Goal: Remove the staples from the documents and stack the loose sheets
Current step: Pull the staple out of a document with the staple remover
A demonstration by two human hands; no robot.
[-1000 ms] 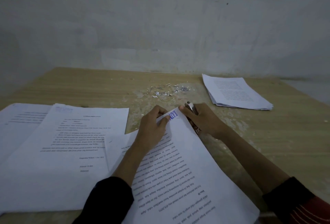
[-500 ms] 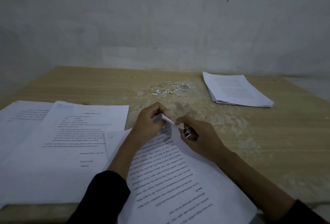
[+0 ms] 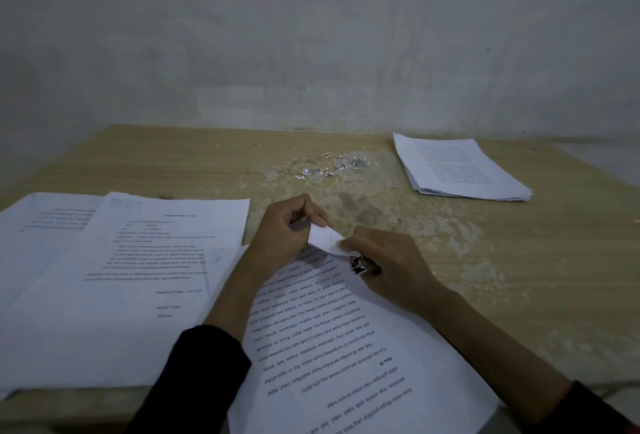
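The light-brown wooden desk (image 3: 519, 260), its top worn and patchy, is carrying everything. Along its left edge, broad loose white printed sheets (image 3: 138, 278) are lying overlapped. Just beside them the white printed document (image 3: 346, 347) in hand is running slantwise from the near edge toward the middle of the desk, its long axis pointing away from the person and slightly left. Toward the far right corner a squared stack of white sheets (image 3: 460, 167) is sitting well apart from the work. The left grip (image 3: 284, 229) is pinching the document's folded-up far corner (image 3: 325, 238) and holding it raised off the page. The right grip (image 3: 391, 264) is curling around a small dark metal staple tool (image 3: 360, 264), with its fingertips touching the right side of that corner. The staple itself is too small to make out. The tool's head is lying just below and to the right of the raised corner, so the right grip is looking the nearer one. The coming move is probably calling for a short push up along the document's axis while the left grip is steadying the paper. Beyond both grips, toward the far edge, a scatter of small silvery pulled staples (image 3: 332, 167) is lying.
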